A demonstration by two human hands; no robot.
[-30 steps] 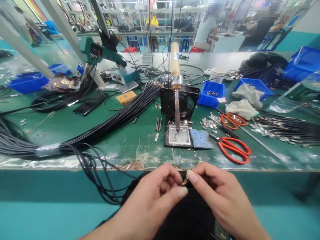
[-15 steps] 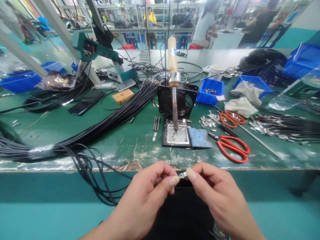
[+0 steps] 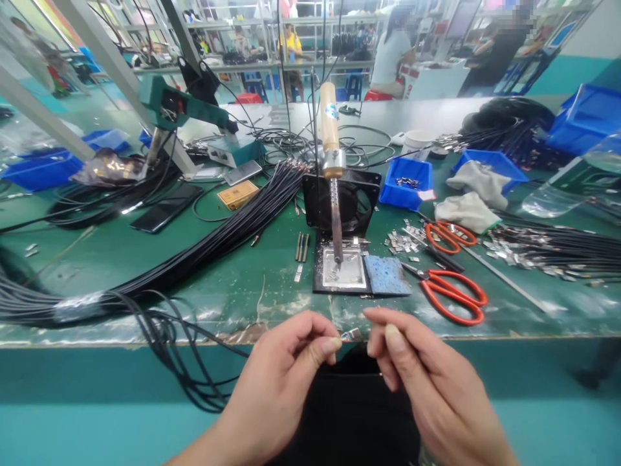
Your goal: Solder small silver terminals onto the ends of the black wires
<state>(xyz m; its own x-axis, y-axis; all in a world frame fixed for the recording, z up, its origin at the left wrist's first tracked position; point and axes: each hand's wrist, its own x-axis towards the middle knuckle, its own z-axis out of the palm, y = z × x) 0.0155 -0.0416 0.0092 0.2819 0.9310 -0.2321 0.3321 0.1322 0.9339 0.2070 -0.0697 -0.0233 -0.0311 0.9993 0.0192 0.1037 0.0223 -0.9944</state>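
Between thumb and forefinger, my left hand (image 3: pixel 291 362) pinches the end of a cable, most of which its fingers hide. Thin coloured wires and a small silvery metal connector (image 3: pixel 354 334) stick out past the fingertips toward the right. My right hand (image 3: pixel 422 362) is apart from the connector, just right of it, with thumb and forefinger spread and nothing visible between them. Several black cables (image 3: pixel 194 349) hang from the bench edge toward my left wrist. Beyond my hands, a soldering iron (image 3: pixel 334 175) points down over a metal solder tray (image 3: pixel 343 285).
A blue sponge (image 3: pixel 387 275) lies against the tray, with red-handled scissors (image 3: pixel 453 296) to its right. Behind stand a black fan (image 3: pixel 359 200) and a blue bin (image 3: pixel 406 184). A thick black cable bundle (image 3: pixel 194 252) crosses the left side. Loose metal connectors (image 3: pixel 405 239) lie scattered.
My right hand has let go of the metal connector and moved slightly away to the right, its fingers parting. My left hand still pinches the cable end.
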